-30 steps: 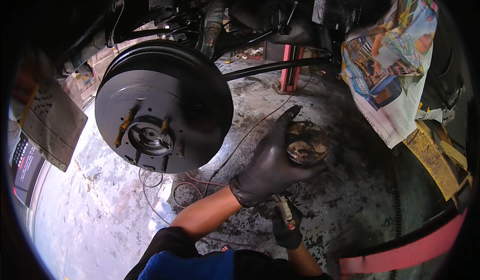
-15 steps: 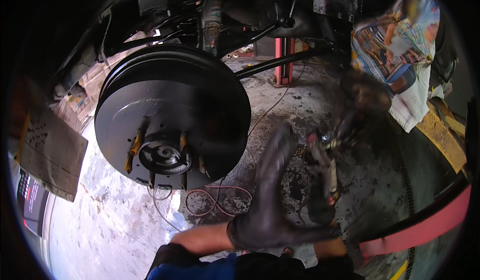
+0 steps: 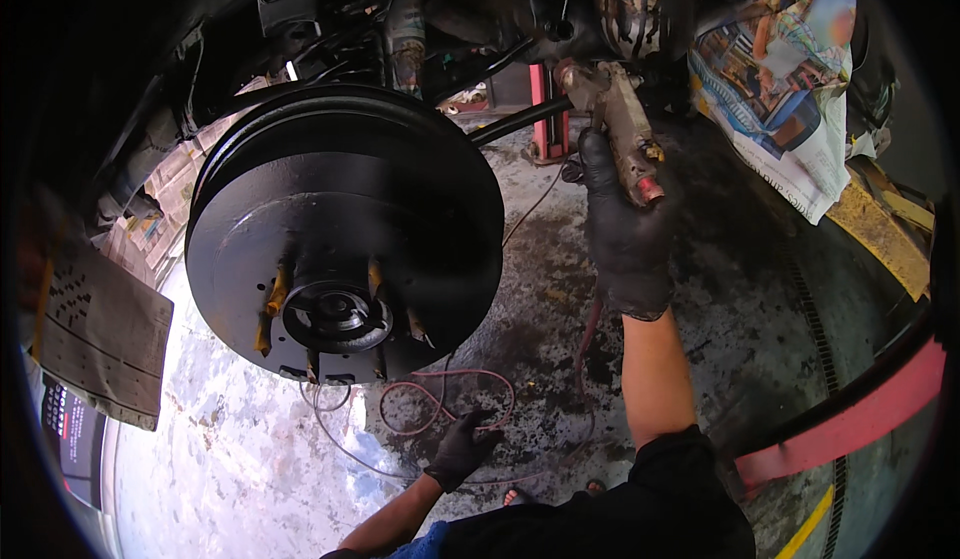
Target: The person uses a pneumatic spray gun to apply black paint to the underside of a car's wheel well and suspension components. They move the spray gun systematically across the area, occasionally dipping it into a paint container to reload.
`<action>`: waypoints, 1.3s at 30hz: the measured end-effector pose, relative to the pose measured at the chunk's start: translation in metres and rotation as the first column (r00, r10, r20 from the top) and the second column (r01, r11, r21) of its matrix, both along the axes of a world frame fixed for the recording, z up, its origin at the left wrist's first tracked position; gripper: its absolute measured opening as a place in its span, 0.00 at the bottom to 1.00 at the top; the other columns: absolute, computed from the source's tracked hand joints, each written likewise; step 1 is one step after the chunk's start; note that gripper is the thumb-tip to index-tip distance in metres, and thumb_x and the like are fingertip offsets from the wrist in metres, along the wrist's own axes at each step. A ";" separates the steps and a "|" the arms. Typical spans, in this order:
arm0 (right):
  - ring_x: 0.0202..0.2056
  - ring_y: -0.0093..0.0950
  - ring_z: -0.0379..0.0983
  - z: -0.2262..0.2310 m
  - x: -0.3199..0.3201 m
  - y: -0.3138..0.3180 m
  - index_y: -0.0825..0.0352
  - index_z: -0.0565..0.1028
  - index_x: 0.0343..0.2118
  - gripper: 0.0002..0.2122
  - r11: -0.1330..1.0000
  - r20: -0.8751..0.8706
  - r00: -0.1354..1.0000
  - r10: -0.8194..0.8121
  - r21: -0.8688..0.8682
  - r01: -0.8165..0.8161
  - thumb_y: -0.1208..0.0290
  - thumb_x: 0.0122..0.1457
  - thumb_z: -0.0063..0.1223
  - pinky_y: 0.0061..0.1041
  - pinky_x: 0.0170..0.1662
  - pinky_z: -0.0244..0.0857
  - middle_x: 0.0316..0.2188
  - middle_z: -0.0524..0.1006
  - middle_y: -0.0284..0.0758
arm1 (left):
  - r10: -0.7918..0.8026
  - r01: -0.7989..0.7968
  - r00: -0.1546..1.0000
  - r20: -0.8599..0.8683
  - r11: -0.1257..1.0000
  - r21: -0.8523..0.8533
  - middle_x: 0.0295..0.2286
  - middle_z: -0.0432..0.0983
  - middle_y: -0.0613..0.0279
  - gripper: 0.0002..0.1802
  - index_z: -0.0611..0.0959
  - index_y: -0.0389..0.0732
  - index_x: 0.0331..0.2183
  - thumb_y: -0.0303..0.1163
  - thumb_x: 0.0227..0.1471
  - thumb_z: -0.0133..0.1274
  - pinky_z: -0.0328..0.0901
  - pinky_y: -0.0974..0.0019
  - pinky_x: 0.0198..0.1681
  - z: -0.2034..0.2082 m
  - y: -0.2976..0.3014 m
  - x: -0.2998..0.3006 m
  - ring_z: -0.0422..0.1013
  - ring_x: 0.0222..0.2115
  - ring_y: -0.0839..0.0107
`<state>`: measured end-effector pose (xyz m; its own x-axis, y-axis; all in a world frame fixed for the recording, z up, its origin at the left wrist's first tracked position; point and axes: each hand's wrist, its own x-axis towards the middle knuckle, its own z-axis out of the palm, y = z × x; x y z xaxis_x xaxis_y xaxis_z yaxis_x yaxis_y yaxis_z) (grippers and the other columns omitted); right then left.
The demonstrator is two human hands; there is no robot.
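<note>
My right hand (image 3: 630,244), in a black glove, is closed around a worn, paint-stained spray gun (image 3: 628,124) and holds it up at right of centre. A thin reddish hose (image 3: 590,334) hangs below that hand. My left hand (image 3: 463,452), also black-gloved, is low in the middle over the floor, fingers apart and holding nothing. Left of the spray gun is a black brake drum (image 3: 340,199), glossy in places. Its wheel studs stick out around the hub (image 3: 338,319), and some are wrapped in yellowish tape (image 3: 277,294).
Newspaper sheets (image 3: 775,109) cover parts at the upper right. Dark suspension parts (image 3: 480,19) hang overhead, with a red stand (image 3: 548,114) behind. A pink-red lift arm (image 3: 850,424) crosses the lower right. Hose loops (image 3: 430,399) lie on the stained floor; a grey panel (image 3: 105,334) stands at left.
My right hand has carried the spray gun upward and away from me. My left hand has dropped from the middle to lower left, away from the gun.
</note>
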<state>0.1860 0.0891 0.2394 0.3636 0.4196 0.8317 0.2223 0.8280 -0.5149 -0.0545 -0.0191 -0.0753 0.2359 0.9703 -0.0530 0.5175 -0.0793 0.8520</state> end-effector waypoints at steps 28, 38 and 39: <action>0.40 0.31 0.79 0.031 -0.012 0.053 0.69 0.73 0.54 0.20 0.992 0.181 0.982 0.048 0.108 -0.068 0.69 0.60 0.60 0.26 0.42 0.71 0.40 0.81 0.42 | 0.226 -0.450 0.819 -0.527 0.824 -0.345 0.39 0.81 0.42 0.31 0.82 0.34 0.42 0.52 0.47 0.63 0.69 0.54 0.44 -0.180 -0.074 -0.172 0.76 0.42 0.49; 0.22 0.37 0.78 0.040 -0.019 0.115 0.63 0.73 0.56 0.22 0.944 0.213 0.956 -0.200 0.303 0.130 0.67 0.57 0.60 0.32 0.28 0.70 0.23 0.80 0.41 | 0.341 -0.535 0.805 -0.485 0.771 -0.346 0.41 0.80 0.43 0.33 0.82 0.34 0.43 0.53 0.46 0.62 0.68 0.55 0.48 -0.194 -0.082 -0.157 0.75 0.45 0.49; 0.26 0.37 0.79 0.039 -0.019 0.117 0.64 0.74 0.55 0.21 0.958 0.224 0.959 -0.175 0.265 0.113 0.67 0.58 0.60 0.31 0.31 0.70 0.26 0.80 0.41 | 0.338 -0.555 0.794 -0.505 0.742 -0.376 0.42 0.80 0.43 0.34 0.82 0.34 0.44 0.54 0.46 0.63 0.68 0.55 0.49 -0.200 -0.081 -0.161 0.75 0.46 0.49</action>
